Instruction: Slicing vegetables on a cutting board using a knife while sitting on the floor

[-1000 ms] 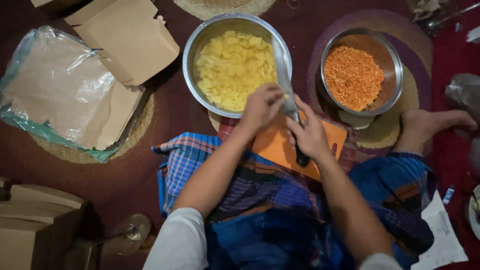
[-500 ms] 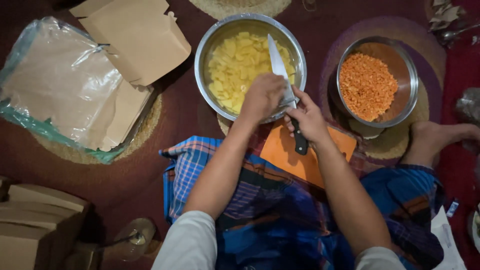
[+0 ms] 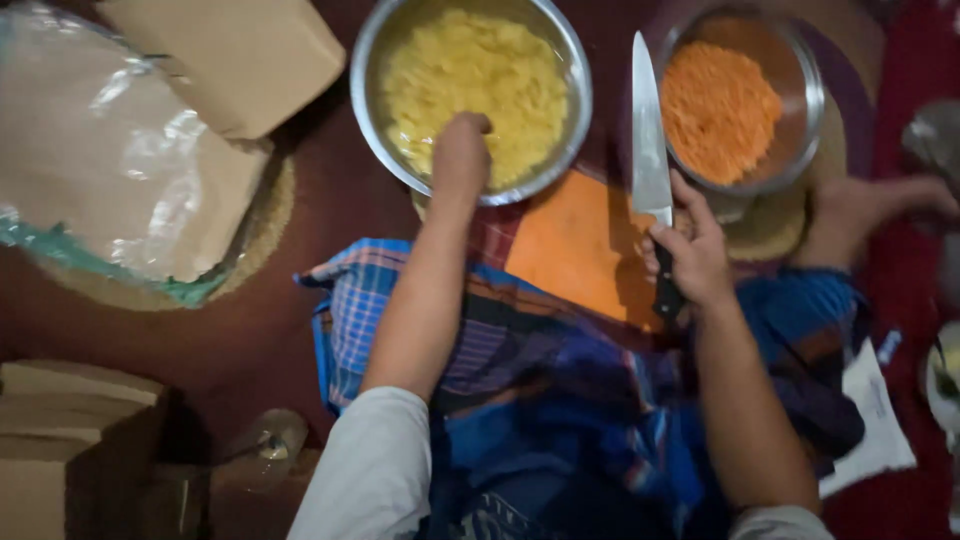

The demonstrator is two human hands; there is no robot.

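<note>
My left hand (image 3: 459, 152) reaches into a steel bowl (image 3: 366, 60) full of yellow cut pieces (image 3: 480, 80), its fingers down among them; what it grips is hidden. My right hand (image 3: 688, 252) is shut on the black handle of a kitchen knife (image 3: 648, 140), blade pointing away from me between the two bowls. An orange cutting board (image 3: 575, 245) lies on my lap on a blue checked cloth, between my hands. To the right stands a second steel bowl (image 3: 808, 90) holding orange lentils (image 3: 718, 108).
Brown cardboard boxes (image 3: 240, 55) and a plastic-wrapped stack (image 3: 110, 170) rest on a woven mat at the left. More boxes (image 3: 70, 440) sit at lower left. My bare foot (image 3: 870, 205) lies at the right, near white paper (image 3: 875, 415) on the dark red floor.
My left hand left the knife blade and went forward into the bowl of yellow pieces. My right hand drew the knife right, off the bowl. The view moved closer.
</note>
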